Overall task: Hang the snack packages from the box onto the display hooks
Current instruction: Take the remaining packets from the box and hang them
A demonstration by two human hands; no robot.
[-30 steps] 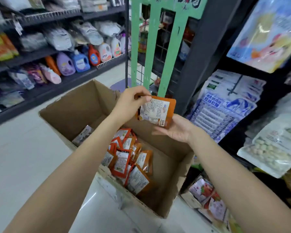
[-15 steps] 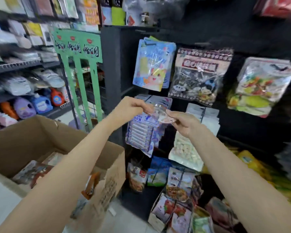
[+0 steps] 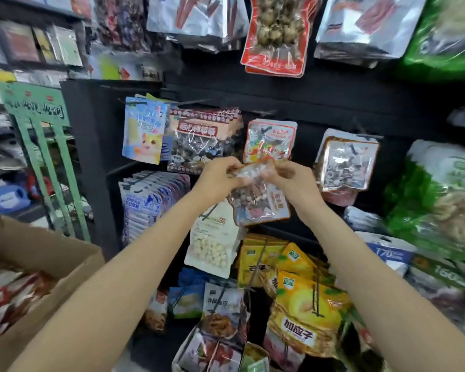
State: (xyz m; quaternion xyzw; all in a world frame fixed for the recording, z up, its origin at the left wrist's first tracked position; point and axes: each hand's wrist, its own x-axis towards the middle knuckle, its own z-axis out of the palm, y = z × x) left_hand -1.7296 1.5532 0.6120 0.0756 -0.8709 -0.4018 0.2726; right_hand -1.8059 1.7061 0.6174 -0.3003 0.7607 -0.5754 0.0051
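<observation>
Both hands hold one small orange-edged snack package up in front of the black display wall. My left hand pinches its left top corner and my right hand pinches its right side. Just below and behind it hangs a row of similar orange-edged packages on a hook. The cardboard box stands at the lower left, with more red and orange packages inside. The hook itself is hidden by my hands and the packages.
Hanging bags crowd the wall: a blue cat bag, a dark candy bag, a clear-window bag, yellow bags lower down. A green rack stands at the left beside the box.
My view swung from the box up and right to the display wall. Both hands lifted the orange package from above the box up to the hanging row.
</observation>
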